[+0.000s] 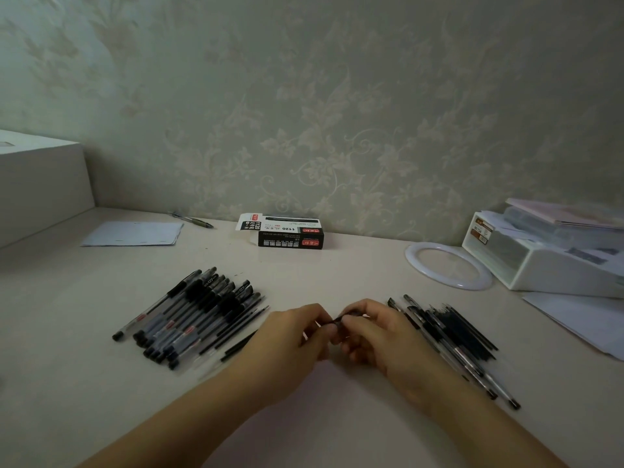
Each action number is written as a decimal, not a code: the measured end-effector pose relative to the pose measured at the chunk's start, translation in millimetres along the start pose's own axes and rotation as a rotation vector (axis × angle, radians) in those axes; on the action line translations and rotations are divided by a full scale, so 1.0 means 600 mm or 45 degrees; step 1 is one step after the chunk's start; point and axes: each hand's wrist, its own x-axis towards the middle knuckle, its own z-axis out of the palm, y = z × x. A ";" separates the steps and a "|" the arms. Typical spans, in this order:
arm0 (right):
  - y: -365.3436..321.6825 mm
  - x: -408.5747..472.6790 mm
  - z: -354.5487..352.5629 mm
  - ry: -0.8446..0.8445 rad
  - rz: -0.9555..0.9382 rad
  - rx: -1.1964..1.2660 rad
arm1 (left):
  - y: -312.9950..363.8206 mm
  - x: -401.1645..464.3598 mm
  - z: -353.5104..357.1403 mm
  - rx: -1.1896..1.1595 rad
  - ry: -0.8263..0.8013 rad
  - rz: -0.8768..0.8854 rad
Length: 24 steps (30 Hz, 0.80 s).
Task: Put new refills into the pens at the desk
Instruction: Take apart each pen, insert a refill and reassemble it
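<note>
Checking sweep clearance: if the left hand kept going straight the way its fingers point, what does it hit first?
Most likely the right hand: the left hand points right, both pinching a small dark pen part. Beyond lies the right-side pile of pens and refills.

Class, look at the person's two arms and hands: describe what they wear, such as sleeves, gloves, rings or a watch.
Both the left hand and the right hand are bare: no gloves, and no rings or watch visible. Both forearms are uncovered down to the bottom edge of the picture, with no sleeve in view.

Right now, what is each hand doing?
Left hand: fingers pinch a black pen part.
Right hand: fingers pinch the same part.
</note>
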 end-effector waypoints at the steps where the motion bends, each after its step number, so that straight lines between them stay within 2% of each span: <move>1: 0.001 -0.001 0.000 -0.016 -0.027 -0.047 | 0.000 0.000 0.000 0.052 0.001 0.033; 4: 0.003 -0.002 0.000 -0.028 -0.095 -0.152 | 0.000 -0.001 0.000 0.171 0.017 0.088; 7: 0.006 0.000 0.001 -0.027 -0.121 -0.193 | -0.002 -0.001 -0.002 0.273 0.027 0.044; 13: 0.009 0.007 0.003 -0.025 -0.147 -0.126 | 0.001 0.006 -0.007 0.605 0.070 0.050; 18: 0.013 0.009 0.002 0.002 -0.147 -0.018 | 0.001 0.007 -0.003 0.662 0.090 0.046; 21: 0.012 0.013 -0.004 0.081 -0.183 0.124 | -0.005 0.013 -0.011 0.566 0.150 -0.083; 24: 0.011 0.014 -0.011 0.208 -0.308 0.024 | -0.010 0.013 -0.018 0.583 0.195 -0.103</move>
